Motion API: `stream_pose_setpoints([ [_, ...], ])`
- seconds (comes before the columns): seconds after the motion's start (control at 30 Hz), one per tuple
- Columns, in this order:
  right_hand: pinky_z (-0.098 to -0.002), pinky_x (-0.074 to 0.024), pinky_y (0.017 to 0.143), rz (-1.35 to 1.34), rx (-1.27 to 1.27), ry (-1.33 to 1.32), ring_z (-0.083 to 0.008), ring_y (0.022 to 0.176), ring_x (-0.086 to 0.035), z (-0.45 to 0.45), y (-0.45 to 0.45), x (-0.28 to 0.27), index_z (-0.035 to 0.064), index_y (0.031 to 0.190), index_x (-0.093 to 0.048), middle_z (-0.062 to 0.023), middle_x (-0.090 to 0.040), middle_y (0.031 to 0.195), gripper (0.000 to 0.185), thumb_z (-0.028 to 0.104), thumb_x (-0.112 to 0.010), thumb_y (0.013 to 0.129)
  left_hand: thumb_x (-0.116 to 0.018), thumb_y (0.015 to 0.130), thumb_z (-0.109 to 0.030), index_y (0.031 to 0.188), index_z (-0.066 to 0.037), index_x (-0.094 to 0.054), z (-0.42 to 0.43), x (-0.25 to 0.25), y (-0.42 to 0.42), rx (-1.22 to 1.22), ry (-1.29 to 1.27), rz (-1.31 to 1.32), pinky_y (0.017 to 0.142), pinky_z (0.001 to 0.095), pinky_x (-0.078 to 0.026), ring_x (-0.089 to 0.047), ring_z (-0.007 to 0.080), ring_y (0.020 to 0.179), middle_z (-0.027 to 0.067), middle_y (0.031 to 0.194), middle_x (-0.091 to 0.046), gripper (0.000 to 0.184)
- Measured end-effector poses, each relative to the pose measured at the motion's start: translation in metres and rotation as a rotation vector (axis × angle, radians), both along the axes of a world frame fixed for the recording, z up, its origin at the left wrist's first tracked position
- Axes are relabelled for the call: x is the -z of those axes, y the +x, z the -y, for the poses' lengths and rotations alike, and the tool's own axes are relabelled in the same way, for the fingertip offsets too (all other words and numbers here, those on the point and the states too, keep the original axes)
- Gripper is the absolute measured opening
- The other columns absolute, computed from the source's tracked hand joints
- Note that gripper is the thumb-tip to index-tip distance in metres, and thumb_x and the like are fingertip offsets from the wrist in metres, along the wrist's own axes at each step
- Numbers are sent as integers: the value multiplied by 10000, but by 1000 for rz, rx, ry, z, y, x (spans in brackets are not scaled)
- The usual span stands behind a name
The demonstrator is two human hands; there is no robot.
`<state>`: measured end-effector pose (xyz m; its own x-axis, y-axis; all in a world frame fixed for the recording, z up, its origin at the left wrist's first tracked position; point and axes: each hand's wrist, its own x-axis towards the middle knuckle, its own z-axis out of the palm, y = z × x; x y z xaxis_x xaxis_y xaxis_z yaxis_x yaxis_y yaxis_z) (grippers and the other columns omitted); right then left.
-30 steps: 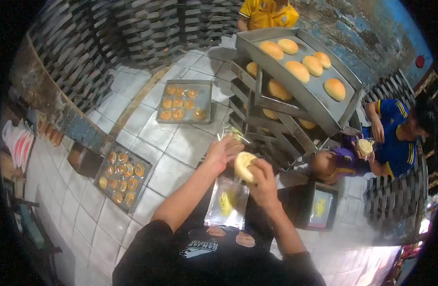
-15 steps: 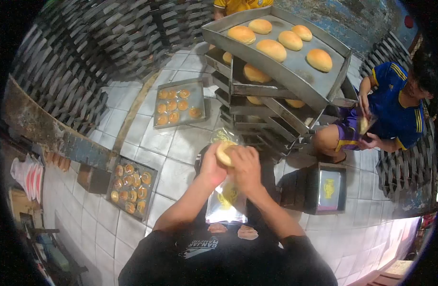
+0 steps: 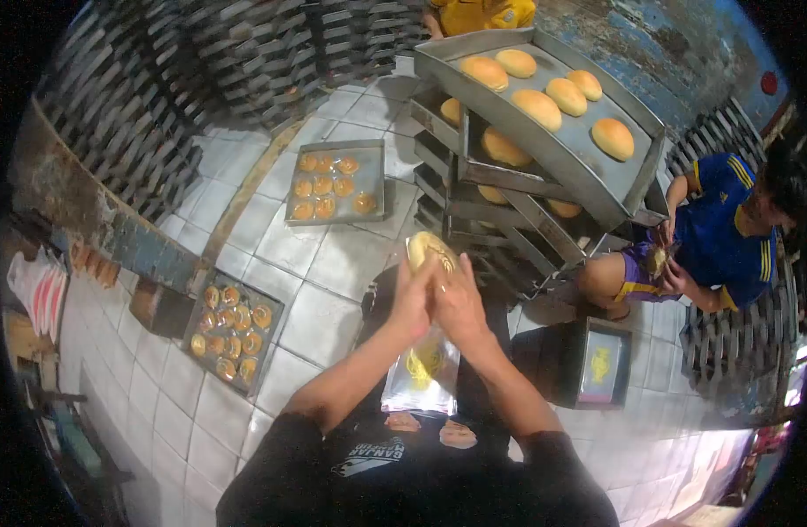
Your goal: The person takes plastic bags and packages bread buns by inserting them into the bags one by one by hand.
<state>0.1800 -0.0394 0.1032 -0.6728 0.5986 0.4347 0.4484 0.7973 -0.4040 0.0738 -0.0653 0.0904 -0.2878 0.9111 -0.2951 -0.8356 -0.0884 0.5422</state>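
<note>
A round golden bun [image 3: 429, 251] is held up in front of me between both hands. Printed marks and a faint shine lie over it, as from a clear plastic wrapper. My left hand [image 3: 410, 301] is closed around its near left side. On the right, my right hand [image 3: 459, 301] presses against the bun and touches the left hand; some fingertips are hidden. Below the hands, a stack of clear plastic bags [image 3: 423, 373] with yellow print lies on my lap.
Stacked metal trays [image 3: 597, 176] with several buns rise ahead right. On the floor stand a tray of wrapped buns [image 3: 379, 180], another such tray [image 3: 267, 373] and a box with printed bags [image 3: 583, 364]. A person in blue [image 3: 728, 228] sits at right, a person in yellow [image 3: 487, 16] behind the stack.
The bun has moved away from me, up to my fingertips, and now shows printed marks over it. My hands have come together beneath it. The view has shifted slightly.
</note>
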Motion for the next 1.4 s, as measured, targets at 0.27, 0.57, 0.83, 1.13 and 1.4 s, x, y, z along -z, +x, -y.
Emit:
stream_pose_setpoints([
  [0.27,-501,-463,1058,-97,-119,-102,-339,1159,-645,-7,1,-50,78,1159,-667,-140,-683,1167,274,60,-695,887,-406,1005,-728,1405,-65,-550,-10,5,-30,-11,31,277,1069,505,-491,-635,335,1192,144,1285,-659,787],
  [0.57,-320,-512,773,-78,-975,-1520,-159,880,-651,46,17,-40,33,890,-610,-58,-672,928,136,122,-683,963,-315,1079,-622,1420,-84,-533,-13,29,-61,26,97,232,1031,553,-546,-626,356,1237,170,1379,-614,673],
  [0.83,-308,-503,692,-296,-225,-845,-131,804,-602,23,-13,-23,42,861,-620,-58,-677,956,128,82,-726,920,-331,1068,-647,1371,-67,-558,5,17,-59,-56,-30,374,1069,590,-491,-599,302,1254,145,1339,-630,692],
  [1.13,-267,-559,704,-425,-281,-946,-92,844,-656,33,8,-35,6,1055,-602,-69,-687,1091,168,83,-714,956,-294,1071,-641,1414,-105,-528,11,15,-74,-159,-42,218,1110,597,-426,-567,323,1278,147,1364,-606,678],
  [1.4,-267,-535,653,-161,-680,-1208,-94,786,-633,31,31,-46,22,1038,-606,-57,-703,953,116,54,-686,961,-311,1082,-621,1412,-107,-529,-10,36,-63,-144,-106,140,1028,582,-513,-592,333,1243,151,1347,-613,649],
])
